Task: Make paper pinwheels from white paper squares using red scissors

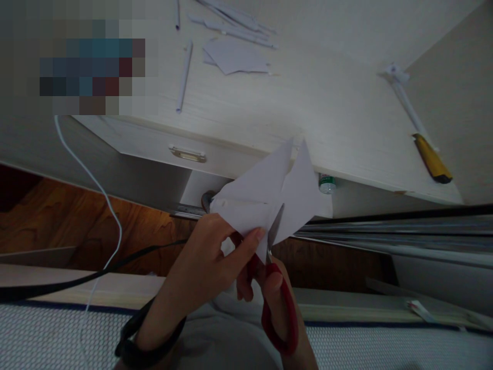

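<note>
A folded piece of white paper (254, 190) with pointed corners is pinched between the thumb and fingers of my left hand (223, 257). My right hand (275, 288) grips a pair of scissors (290, 313) by their red handles. The blades lie against the paper, with a slit running up from them between two pointed flaps. Part of the blades is hidden behind the paper. My left wrist wears a black band (150, 339).
On the white desk (327, 113) lie cut paper pieces (239, 54), a rolled paper tube (185, 77) and several paper strips (234, 25). A yellow-and-black cutter (431, 159) rests at the right. Below stands a green-labelled container (327, 183). A white cable (110, 200) hangs at the left.
</note>
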The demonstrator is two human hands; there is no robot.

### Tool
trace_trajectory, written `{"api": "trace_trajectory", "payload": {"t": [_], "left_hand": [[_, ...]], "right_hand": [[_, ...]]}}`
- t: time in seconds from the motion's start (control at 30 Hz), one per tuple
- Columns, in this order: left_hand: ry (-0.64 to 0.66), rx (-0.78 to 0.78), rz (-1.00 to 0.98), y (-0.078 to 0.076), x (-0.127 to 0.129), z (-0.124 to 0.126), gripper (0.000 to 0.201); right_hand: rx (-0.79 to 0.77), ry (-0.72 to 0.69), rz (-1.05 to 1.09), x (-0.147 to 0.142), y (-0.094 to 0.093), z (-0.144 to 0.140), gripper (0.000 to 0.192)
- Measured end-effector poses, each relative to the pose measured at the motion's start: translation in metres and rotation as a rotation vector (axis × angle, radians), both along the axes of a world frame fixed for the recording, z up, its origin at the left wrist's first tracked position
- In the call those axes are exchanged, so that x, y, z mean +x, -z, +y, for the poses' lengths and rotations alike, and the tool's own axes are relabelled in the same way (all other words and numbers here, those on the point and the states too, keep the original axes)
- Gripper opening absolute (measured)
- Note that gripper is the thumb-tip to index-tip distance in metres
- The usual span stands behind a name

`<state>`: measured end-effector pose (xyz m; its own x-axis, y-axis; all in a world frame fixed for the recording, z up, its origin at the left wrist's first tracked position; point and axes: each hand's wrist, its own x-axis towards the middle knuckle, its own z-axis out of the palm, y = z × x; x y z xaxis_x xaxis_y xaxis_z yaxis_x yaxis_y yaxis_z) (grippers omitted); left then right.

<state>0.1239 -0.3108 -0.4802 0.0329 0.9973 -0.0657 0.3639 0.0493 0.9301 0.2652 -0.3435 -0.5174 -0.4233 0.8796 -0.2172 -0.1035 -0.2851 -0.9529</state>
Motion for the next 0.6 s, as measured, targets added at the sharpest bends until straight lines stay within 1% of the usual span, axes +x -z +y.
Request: {"api": "trace_trajectory", "payload": {"t": [0.13,0.33,0.47,0.6], "left_hand": [[-0.024,0.038,0.028,0.0001,-0.0001,0.0006,0.033],[-0.060,-0.008,-0.005,0.0016,-0.0007,0.0004,0.030],[-0.060,-0.049,-0.033,0.0038,-0.0008,-0.0013,0.028],[-0.070,-0.076,-0.040,0.0057,-0.0005,-0.0022,0.027]], "right_hand": [[-0.005,-0.022,0.019,-0.0014,-0.0015,0.0013,0.062],[-0.034,-0.007,0.036,-0.0055,-0.0074,0.0052,0.063],[-0.042,0.014,0.047,-0.0074,-0.0062,0.0056,0.064],[-0.034,0.020,0.007,-0.0068,-0.0045,0.0060,0.065]]}}
